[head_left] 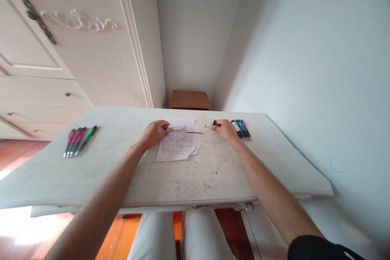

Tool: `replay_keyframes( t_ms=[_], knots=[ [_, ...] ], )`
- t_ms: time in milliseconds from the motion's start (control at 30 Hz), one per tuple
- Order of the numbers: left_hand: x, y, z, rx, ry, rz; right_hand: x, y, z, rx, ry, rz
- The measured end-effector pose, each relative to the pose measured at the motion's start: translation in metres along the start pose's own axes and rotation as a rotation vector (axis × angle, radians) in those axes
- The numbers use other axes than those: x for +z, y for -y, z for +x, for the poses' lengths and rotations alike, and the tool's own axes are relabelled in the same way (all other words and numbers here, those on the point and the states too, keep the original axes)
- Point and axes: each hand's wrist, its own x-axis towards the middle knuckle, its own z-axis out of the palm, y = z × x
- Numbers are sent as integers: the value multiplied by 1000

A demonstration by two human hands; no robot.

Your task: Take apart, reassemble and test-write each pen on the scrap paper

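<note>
Two sheets of handwritten paper (176, 148) lie overlapped at the middle of the white table. At their left edge, my left hand (154, 133) is closed on a slim pen piece (174, 129), pale along its length with a dark end by the fingers. A thin dark pen refill (195, 132) rests across the paper, apart from both hands. To the right of the sheets, my right hand (224, 130) pinches a small black pen part (214, 122). A tiny grey piece (205, 126) shows just left of those fingertips; whether it is held, I cannot tell.
Several pens (241, 130) lie side by side right of my right hand. Pink pens (73, 141) and a green pen (87, 140) lie at the far left. Small scraps (207, 185) dot the table (170, 189). A wall stands right, a cabinet (100, 73) left.
</note>
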Motion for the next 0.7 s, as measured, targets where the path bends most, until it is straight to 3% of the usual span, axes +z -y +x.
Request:
replay_keyframes(
  t_ms=[700],
  knots=[
    [5,6,2,1,-21,0,5,-15,4,-37,33,130]
  ],
)
